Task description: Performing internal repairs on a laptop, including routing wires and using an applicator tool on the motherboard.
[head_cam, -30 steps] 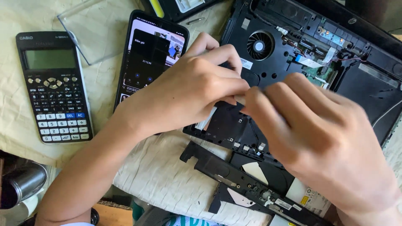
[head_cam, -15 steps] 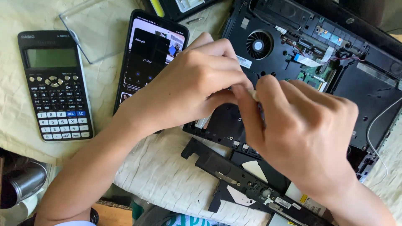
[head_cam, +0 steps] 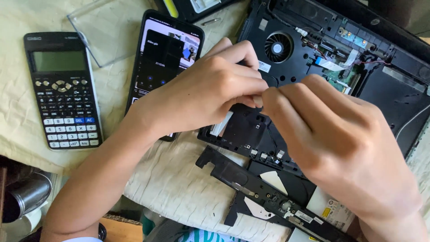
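An opened black laptop base (head_cam: 403, 98) lies on a pale cloth, with its fan (head_cam: 278, 47) and a green circuit board (head_cam: 345, 81) exposed. My left hand (head_cam: 206, 92) and my right hand (head_cam: 345, 143) meet fingertip to fingertip above the laptop's near edge. Both pinch a small pale piece (head_cam: 258, 100), mostly hidden by the fingers. A white ribbon cable (head_cam: 221, 123) shows just under my left hand. A loose black plastic frame (head_cam: 244, 181) lies in front of the laptop.
A black phone (head_cam: 165, 58) with its screen lit lies under my left wrist. A black calculator (head_cam: 62, 89) sits at the far left, and a clear plastic cover (head_cam: 107, 27) above it. A metal cup (head_cam: 27, 197) stands at the lower left. An optical drive (head_cam: 322, 207) lies bottom right.
My right hand has moved left and up until its fingertips touch those of my left hand. My left hand has stayed over the laptop's near edge.
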